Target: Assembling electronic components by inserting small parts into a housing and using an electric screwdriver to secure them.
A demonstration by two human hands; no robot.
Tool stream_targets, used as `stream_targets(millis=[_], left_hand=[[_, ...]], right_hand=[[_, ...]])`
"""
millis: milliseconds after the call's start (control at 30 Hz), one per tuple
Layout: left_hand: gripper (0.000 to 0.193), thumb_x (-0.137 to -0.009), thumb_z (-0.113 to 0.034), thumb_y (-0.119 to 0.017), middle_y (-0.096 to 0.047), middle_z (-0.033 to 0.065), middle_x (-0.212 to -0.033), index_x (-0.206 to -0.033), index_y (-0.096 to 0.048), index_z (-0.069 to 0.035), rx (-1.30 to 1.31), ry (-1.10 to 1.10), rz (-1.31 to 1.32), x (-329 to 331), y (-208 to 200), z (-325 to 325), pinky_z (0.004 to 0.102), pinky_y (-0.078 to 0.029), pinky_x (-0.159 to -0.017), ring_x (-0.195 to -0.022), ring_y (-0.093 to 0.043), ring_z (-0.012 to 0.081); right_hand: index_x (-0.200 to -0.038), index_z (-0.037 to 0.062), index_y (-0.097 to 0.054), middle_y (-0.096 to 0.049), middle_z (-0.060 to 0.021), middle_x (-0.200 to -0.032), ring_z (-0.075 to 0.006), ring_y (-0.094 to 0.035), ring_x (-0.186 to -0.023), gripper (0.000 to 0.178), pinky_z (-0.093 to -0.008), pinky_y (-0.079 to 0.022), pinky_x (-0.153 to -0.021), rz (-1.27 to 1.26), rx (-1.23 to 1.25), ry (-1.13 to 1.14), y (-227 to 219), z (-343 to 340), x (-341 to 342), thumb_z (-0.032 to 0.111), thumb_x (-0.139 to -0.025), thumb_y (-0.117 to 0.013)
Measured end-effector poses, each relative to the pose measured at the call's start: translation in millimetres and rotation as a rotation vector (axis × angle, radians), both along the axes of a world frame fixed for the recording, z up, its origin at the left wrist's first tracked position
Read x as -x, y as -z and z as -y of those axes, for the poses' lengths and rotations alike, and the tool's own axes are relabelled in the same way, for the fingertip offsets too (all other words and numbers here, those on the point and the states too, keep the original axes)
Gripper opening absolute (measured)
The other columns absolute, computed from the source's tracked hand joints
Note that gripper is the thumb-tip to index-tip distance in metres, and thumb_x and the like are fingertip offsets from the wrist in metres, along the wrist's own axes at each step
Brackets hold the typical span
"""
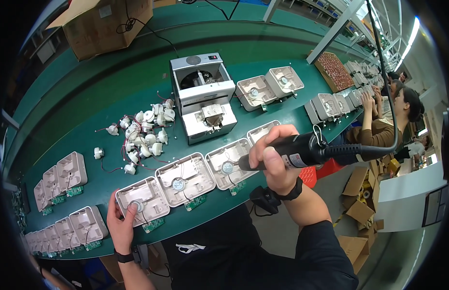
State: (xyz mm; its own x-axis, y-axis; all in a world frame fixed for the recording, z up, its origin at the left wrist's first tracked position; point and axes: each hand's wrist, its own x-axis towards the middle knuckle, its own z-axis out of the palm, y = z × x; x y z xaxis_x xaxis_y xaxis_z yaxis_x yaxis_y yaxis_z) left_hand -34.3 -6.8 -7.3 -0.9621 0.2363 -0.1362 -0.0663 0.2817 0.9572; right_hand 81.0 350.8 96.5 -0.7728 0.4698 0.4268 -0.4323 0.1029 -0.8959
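My right hand (277, 162) is wrapped round a black electric screwdriver (299, 147), its cable running up and back to the right. The tool points left, its front end over a white plastic housing (217, 157) near that housing's round metal disc (227, 167); whether the bit touches anything is hard to see. My left hand (120, 224) grips the left end of another white housing (156, 198), thumb on the round part (137, 206) inside it. Between these sits a third open housing (195, 166) with a disc. Green circuit boards (153, 225) hang on wires at their near edges.
A grey screw-feeding machine (202, 96) stands behind the row. Left of it lies a pile of white wired parts (144, 133). More housings (86, 224) line the left bench, and others (256, 92) stand at the back right. Co-workers (398, 111) sit along the bench at right.
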Motion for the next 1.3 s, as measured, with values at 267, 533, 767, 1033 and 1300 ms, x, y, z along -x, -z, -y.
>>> stream_targets(millis=[267, 533, 767, 1033, 1300], left_hand=[[0.066, -0.090, -0.018, -0.074, -0.067, 0.0103, -0.113, -0.145, -0.044, -0.001, -0.005, 0.006, 0.014, -0.6, -4.4, -3.5, 0.0274, -0.051, -0.085, -0.096, -0.064, 0.0136], [0.064, -0.089, -0.018, -0.076, -0.066, 0.0074, -0.105, -0.143, -0.046, -0.001, -0.006, -0.005, -0.005, -0.6, -2.4, -2.2, 0.0251, -0.051, -0.079, -0.090, -0.063, 0.0113], [0.062, -0.086, -0.020, -0.079, -0.062, 0.0004, -0.089, -0.137, -0.051, -0.001, -0.058, -0.002, -0.011, -6.5, 4.3, -26.0, 0.0215, -0.047, -0.068, -0.076, -0.057, 0.0062], [0.062, -0.082, -0.019, -0.081, -0.058, -0.0016, -0.081, -0.135, -0.055, 0.000, 0.039, -0.007, -0.026, -8.3, 4.6, -38.3, 0.0225, -0.045, -0.062, -0.069, -0.052, 0.0056], [0.065, -0.082, -0.019, -0.080, -0.061, -0.0002, -0.082, -0.139, -0.055, -0.001, 0.083, 0.044, -0.033, -6.0, -2.2, -38.3, 0.0231, -0.045, -0.062, -0.068, -0.050, 0.0062]], right_hand=[[-0.103, 0.0031, -0.043, -0.055, -0.0093, -0.071, -0.0168, -0.055, -0.058, 0.025, -0.0316, -0.049, -0.057, 0.015, -0.088, 0.070, 17.3, -6.3, 11.9, 0.012, -0.089, -0.062], [-0.104, 0.0010, -0.046, -0.055, -0.0089, -0.070, -0.0170, -0.054, -0.056, 0.023, -0.0318, -0.049, -0.055, 0.067, -0.130, 0.053, 7.0, -7.4, 21.1, 0.008, -0.088, -0.061], [-0.098, 0.0005, -0.052, -0.054, -0.0077, -0.067, -0.0163, -0.055, -0.053, 0.014, -0.0303, -0.048, -0.052, -0.226, 0.017, 0.031, -62.9, -2.6, 67.1, 0.009, -0.091, -0.060], [-0.096, 0.0008, -0.054, -0.051, -0.0058, -0.065, -0.0163, -0.054, -0.050, 0.016, -0.0307, -0.047, -0.050, -0.076, -0.043, 0.053, -49.8, -13.0, 105.1, 0.013, -0.092, -0.062], [-0.108, 0.0030, -0.047, -0.054, -0.0090, -0.074, -0.0179, -0.055, -0.057, 0.023, -0.0318, -0.049, -0.056, -0.035, 0.046, 0.000, -30.2, 6.4, 17.8, 0.014, -0.092, -0.060]])
